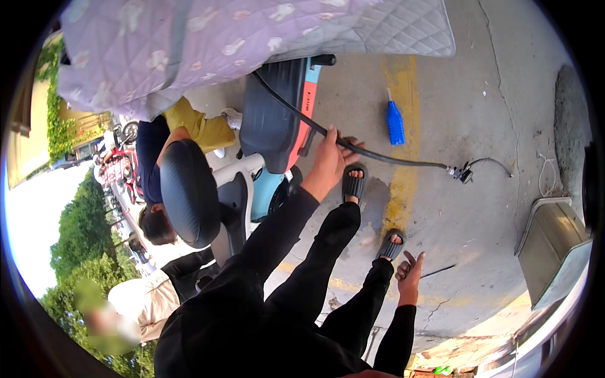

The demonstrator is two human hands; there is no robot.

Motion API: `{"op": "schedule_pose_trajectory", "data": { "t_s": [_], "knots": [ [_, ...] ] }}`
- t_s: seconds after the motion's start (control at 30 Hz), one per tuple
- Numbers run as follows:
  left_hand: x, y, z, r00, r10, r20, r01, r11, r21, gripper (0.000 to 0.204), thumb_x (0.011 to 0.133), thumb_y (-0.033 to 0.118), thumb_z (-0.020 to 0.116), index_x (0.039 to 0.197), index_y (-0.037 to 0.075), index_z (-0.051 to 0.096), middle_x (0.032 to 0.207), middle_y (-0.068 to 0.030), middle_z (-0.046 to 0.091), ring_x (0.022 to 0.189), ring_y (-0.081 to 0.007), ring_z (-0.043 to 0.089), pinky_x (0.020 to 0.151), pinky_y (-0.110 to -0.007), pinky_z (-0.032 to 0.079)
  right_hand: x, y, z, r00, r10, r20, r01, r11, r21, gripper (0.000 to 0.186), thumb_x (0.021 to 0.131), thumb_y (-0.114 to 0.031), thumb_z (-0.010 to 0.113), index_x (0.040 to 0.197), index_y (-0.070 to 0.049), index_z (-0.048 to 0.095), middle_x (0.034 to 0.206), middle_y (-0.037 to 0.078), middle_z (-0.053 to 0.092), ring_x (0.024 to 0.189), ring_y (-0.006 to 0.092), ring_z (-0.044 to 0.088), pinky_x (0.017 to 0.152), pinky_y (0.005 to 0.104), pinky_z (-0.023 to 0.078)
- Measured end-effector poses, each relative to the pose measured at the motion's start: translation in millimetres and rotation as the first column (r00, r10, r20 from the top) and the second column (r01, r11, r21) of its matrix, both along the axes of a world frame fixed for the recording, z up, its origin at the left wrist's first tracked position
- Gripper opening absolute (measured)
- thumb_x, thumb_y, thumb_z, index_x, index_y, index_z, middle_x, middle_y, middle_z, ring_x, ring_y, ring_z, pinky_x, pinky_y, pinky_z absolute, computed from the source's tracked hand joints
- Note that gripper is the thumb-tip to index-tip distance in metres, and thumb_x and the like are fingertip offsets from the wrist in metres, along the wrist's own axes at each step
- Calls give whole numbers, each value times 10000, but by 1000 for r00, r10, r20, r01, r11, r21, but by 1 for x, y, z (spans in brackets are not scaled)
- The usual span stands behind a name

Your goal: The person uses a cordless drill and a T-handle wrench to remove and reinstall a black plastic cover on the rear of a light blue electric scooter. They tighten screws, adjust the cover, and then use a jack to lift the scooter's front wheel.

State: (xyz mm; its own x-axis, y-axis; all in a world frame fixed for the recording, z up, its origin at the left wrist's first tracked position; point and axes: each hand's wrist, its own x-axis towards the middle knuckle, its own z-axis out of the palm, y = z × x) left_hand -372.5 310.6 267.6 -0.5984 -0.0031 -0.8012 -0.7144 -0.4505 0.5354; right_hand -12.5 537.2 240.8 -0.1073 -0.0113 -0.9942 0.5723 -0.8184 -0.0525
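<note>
My left hand [331, 157] is closed loosely around a long black hose [403, 162], with some fingertips extended past it. One end of the hose disappears beneath the quilted cover; the other carries a metal fitting and a small black clip-like part [463, 172], from which a thin dark tube continues. Lower down, my right hand [409, 276] has its fingers apart, with no object visible in its grasp. A thin dark rod [438, 271] appears beside it, seemingly on the ground. A scooter [271, 113] with a dark body, red and light-blue panels stands near my left arm.
A lilac quilted cover [208, 44] drapes over the scooter's front. On the concrete lies a blue bottle with a nozzle [395, 123], by a yellow painted line [401, 195]. A beige box-like container [551, 246] stands at right. Two people are at left, one in yellow shorts [200, 129].
</note>
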Motion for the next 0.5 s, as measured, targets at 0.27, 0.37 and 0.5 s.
{"op": "schedule_pose_trajectory", "data": {
  "t_s": [0.27,0.37,0.5],
  "knots": [
    [69,-33,247,997,59,-51,-51,989,141,373,1015,515,420,938,154,476,861,-36,636,957,-257,700,719,-336,540,-216,-73,106,832,-480,-280,413,871,-265,743,838,-775,492,950,-46,586,644,-29,299,542,112,282,465,264,224],
    [51,-37,314,988,-14,-154,55,963,265,361,1033,493,378,950,159,483,862,-46,642,977,-270,697,668,-258,534,-204,-67,72,855,-468,-224,429,880,-204,674,850,-744,512,954,-82,588,626,-28,304,528,115,296,468,256,237],
    [24,-50,395,968,-32,-248,119,932,343,389,1040,485,340,945,131,470,880,-75,629,1035,-332,667,692,-311,581,-229,-104,111,980,-199,-13,190,953,-237,593,864,-707,517,985,-133,604,592,-36,321,483,113,308,447,243,242]
  ]
}}
